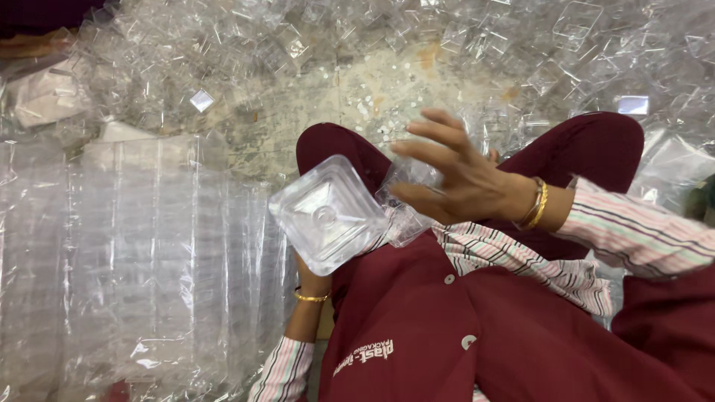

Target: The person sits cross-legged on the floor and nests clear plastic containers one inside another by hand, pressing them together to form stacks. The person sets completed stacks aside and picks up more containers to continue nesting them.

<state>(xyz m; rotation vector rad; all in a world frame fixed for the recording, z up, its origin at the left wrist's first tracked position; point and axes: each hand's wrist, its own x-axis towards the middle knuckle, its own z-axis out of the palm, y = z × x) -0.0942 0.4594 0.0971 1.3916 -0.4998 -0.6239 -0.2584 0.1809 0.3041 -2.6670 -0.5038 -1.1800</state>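
- Left hand (313,279), mostly hidden, grips a clear square plastic container (328,214) from below, above the lap.
- Right hand (454,179), fingers spread, touches a second clear piece (406,216) just beside it.
- Loose clear containers (298,45) cover the floor.

Clear glossy plastic box (328,214); crinkled shiny film (112,260) at nine o'clock; matt maroon cloth apron (447,327); polished gold metal bangles (535,204); rough mottled floor (372,97) at twelve.

L hand (313,279) raised palm-up, mostly hidden, wrist w/ gold bangle, R hand (454,175) above lap, fingers (436,134) spread, blurred, two bangles, striped sleeves
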